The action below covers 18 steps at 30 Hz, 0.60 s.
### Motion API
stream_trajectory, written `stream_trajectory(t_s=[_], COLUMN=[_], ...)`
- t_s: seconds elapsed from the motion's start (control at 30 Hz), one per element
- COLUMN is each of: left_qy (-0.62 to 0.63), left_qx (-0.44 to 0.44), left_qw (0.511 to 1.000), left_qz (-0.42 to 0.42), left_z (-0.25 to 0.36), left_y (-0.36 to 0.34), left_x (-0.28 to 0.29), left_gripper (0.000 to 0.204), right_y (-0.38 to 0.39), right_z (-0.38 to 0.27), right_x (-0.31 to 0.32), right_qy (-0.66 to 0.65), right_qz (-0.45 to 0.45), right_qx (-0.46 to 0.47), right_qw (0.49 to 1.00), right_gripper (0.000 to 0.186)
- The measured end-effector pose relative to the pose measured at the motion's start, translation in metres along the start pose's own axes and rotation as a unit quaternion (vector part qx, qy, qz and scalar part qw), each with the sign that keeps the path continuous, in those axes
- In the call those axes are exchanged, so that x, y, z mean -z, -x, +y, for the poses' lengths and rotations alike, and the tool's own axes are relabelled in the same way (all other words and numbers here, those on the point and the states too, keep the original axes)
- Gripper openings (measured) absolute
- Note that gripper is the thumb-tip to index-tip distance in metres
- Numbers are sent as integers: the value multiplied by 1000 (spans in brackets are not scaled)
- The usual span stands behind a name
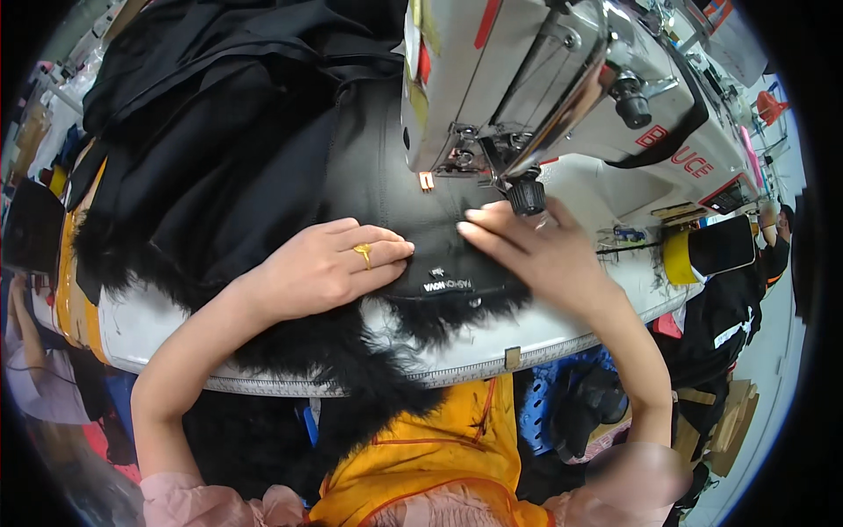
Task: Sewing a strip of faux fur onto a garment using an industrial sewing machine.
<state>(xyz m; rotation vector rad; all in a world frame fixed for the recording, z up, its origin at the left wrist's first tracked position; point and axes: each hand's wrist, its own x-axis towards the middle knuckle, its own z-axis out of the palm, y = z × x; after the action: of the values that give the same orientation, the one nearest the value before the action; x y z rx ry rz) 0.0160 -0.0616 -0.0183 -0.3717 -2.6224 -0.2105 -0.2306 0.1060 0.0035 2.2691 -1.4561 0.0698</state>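
Observation:
Spread over the sewing table is a black garment point(237, 167) with a smooth, leather-like panel point(360, 154) and fluffy black fur trim point(342, 351) along its near edge. My left hand point(316, 268), with a gold-coloured ring, lies flat on the panel, fingers stretched toward the middle. On the panel's right part rests my right hand point(558, 263), fingers extended and pointing left, just below the machine's black knob point(528, 195). A small label with white lettering point(448, 287) shows between the hands. Just beyond them, the presser foot point(427, 182) of the sewing machine point(641, 123) stands over the panel.
A measuring tape point(299, 385) runs along the table's near edge point(158, 338), where fur hangs over onto my yellow apron point(439, 439). Right of the machine are a yellow-and-black object point(702, 250) and black fabric point(720, 325). Another person point(53, 369) sits at far left.

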Motion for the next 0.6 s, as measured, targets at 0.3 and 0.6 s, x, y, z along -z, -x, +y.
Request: stream_trajectory(t_s=[0.3, 0.6], left_qy=[107, -95], left_qx=[29, 17], left_qw=[993, 995], left_qz=[-28, 8], left_z=[-15, -36], left_y=[13, -20], left_x=[22, -9], left_gripper=[25, 23], right_y=[4, 13], right_z=[6, 54], right_x=[-37, -72], right_qy=[-86, 21], right_qz=[-16, -70], right_qx=[-40, -107], right_qw=[995, 992], right_gripper=[50, 31])
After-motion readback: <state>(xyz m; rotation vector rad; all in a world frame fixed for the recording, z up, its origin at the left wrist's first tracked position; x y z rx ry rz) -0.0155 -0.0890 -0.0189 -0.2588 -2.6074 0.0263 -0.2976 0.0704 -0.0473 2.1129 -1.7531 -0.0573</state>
